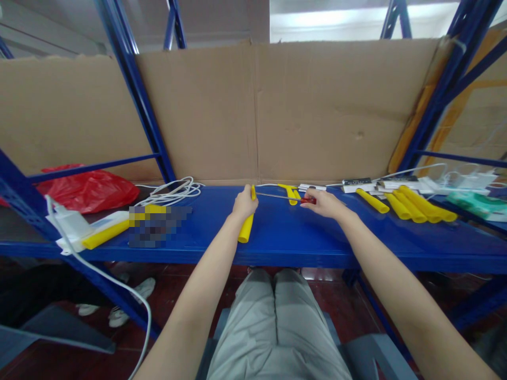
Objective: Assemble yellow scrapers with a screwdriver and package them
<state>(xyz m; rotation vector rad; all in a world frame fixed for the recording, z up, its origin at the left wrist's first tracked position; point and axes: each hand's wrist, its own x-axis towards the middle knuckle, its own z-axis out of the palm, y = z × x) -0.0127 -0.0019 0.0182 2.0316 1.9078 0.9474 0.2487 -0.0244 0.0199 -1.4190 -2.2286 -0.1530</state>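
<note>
My left hand (244, 202) is closed around a yellow plastic handle (246, 230), whose thick round end points toward me over the blue shelf top. In my right hand (325, 203) is a screwdriver (308, 200) with a red grip, pinched between the fingers. Its long thin metal shaft runs level to the left, and the tip meets the upper part of the yellow handle by my left fingers. Exact contact at the tip is too small to make out. Just behind the shaft lie small yellow pieces (292, 194).
Several yellow handles (415, 206) lie at the right beside white-and-black strips (358, 184). At the left are a coiled white cable (176, 191), a red plastic bag (89, 187) and another yellow handle (106, 234). Cardboard (301, 111) walls the back between blue posts (137, 89).
</note>
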